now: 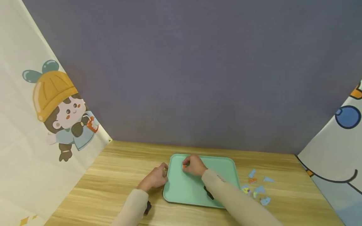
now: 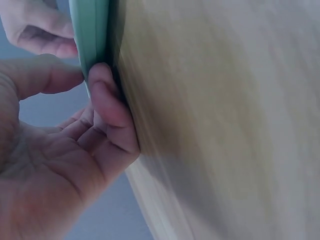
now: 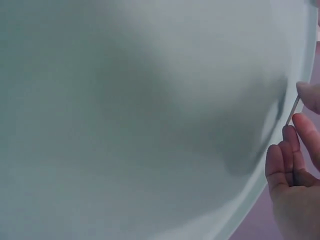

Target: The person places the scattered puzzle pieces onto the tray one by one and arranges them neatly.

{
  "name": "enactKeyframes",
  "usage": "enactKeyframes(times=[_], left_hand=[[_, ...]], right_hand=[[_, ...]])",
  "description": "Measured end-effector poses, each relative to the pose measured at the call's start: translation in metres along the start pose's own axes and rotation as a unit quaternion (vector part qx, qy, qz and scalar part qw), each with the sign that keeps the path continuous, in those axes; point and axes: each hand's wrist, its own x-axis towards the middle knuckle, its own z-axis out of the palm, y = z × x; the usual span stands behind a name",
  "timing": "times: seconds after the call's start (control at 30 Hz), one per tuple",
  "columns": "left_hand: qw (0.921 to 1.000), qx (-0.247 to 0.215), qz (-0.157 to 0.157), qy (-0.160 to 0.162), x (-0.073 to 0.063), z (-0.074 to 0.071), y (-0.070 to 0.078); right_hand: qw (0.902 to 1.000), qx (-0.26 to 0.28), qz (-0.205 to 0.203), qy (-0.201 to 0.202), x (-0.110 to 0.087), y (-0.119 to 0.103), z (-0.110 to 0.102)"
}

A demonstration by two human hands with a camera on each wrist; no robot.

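Note:
A mint-green tray lies on the wooden table in the head view. At its left edge, my left hand grips the rim; in the left wrist view the thumb is against the inner side and curled fingers are at the outer side. My right hand is over the tray's upper left part. Between its thumb and fingers it pinches a small orange puzzle piece, most of it hidden by the fingers. Edge-on in the right wrist view, the piece looks thin and flat, tilted above the tray surface.
Several loose puzzle pieces lie on the table right of the tray, among them an orange one, a blue triangle and a blue-and-white one. A grey backdrop rises behind the table, with printed cloths at both sides.

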Motion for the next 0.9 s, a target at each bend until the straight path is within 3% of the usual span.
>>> enactKeyframes(times=[0.2, 0.47, 0.6, 0.9], left_hand=[[0.9998, 0.017, -0.006, 0.000, 0.001, 0.003, 0.005], [0.9999, 0.003, -0.003, -0.014, 0.001, 0.002, 0.008], [0.9998, 0.000, -0.006, -0.017, 0.002, 0.001, 0.009], [0.9998, 0.006, -0.014, -0.015, 0.000, 0.000, 0.003]], right_hand=[[0.9997, 0.001, 0.013, 0.022, 0.007, 0.002, 0.009], [0.9987, -0.018, 0.028, 0.039, 0.006, -0.006, 0.012], [0.9985, -0.025, 0.033, 0.034, 0.003, -0.009, 0.006], [0.9972, 0.018, 0.071, 0.018, -0.005, -0.010, -0.024]])
